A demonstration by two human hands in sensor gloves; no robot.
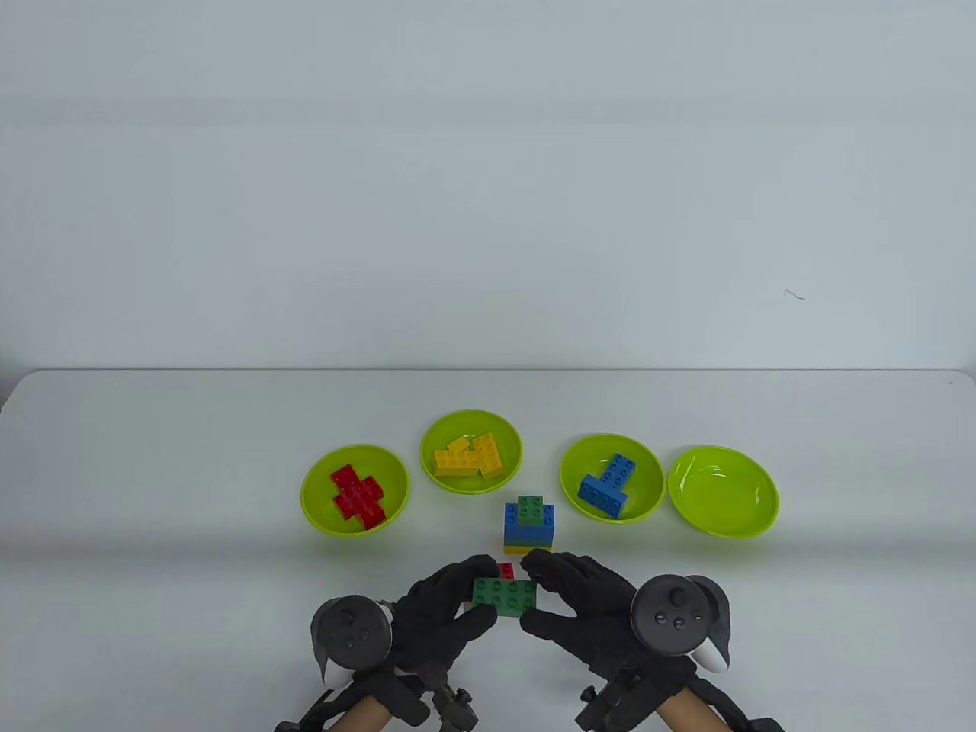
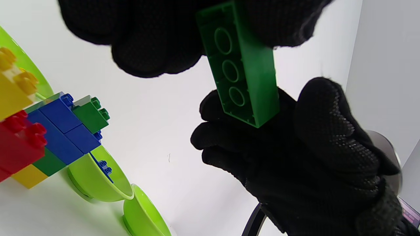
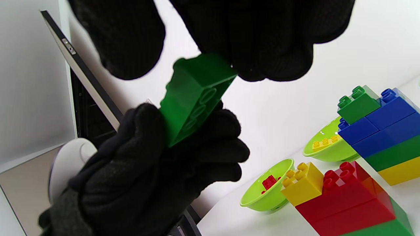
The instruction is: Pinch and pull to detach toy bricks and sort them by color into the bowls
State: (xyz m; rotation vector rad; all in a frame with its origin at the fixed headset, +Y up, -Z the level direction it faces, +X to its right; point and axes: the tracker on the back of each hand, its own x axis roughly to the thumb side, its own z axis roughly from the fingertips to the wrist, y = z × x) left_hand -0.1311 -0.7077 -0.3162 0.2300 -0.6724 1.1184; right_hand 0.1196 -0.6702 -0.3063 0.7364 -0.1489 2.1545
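Green brick [image 1: 504,595]: both hands gripping it, left hand [image 1: 442,614], right hand [image 1: 583,610]; green's bowl [image 1: 723,492] sitting empty; two stacks [image 1: 528,524] awaiting detaching.

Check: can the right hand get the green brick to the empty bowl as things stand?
Probably yes. The right hand pinches the green brick, the empty bowl sits on its side, and nothing lies between; the left hand must release first.

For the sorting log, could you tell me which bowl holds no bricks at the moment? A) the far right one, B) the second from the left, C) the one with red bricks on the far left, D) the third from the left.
A: the far right bowl shows only its bare green inside, while the other three hold red, yellow and blue bricks.
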